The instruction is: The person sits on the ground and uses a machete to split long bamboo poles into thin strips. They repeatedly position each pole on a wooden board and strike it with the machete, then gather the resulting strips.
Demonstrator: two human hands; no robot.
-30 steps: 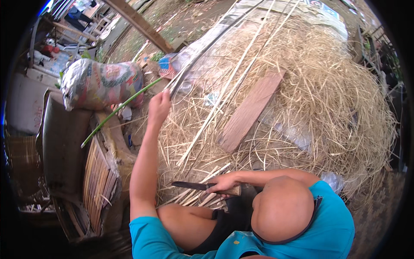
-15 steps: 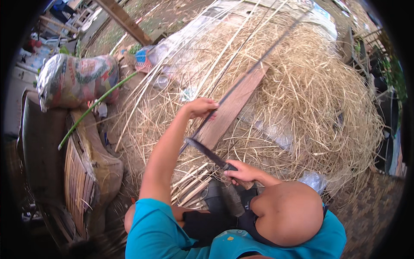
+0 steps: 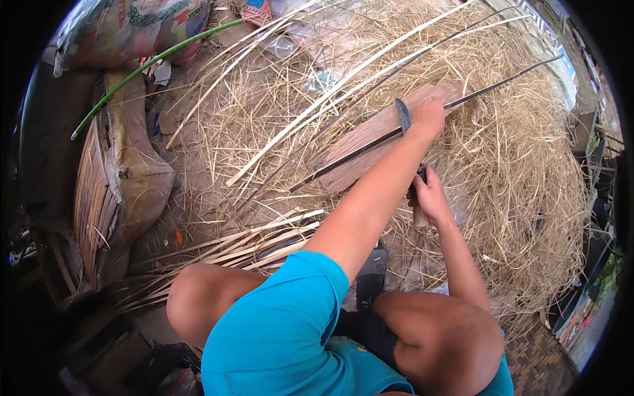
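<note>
A long dark strip point(image 3: 356, 152) lies slantwise across a wooden board point(image 3: 343, 178). Far out along the strip, my left hand point(image 3: 429, 117) is closed on it above the board's upper right end. My right hand point(image 3: 432, 198) grips the dark handle of a knife. The knife's blade point(image 3: 402, 115) stands up across the strip, just left of my left hand. My left forearm hides the middle of the knife, and I cannot tell whether its edge touches the strip. Other long pale strips point(image 3: 330, 92) lie beyond the board.
Curly straw-like shavings point(image 3: 508, 158) heap to the right and around the board. Cut pale strips point(image 3: 271, 244) lie by my knees. At left are a stuffed sack point(image 3: 132, 30), a green stalk point(image 3: 152, 63) and a carved wooden piece point(image 3: 142, 171). A woven mat point(image 3: 538, 356) shows lower right.
My left hand has moved right and outward along the strip. The knife has moved up and right with my right hand. My view has shifted, and the strip and board lie flatter across it.
</note>
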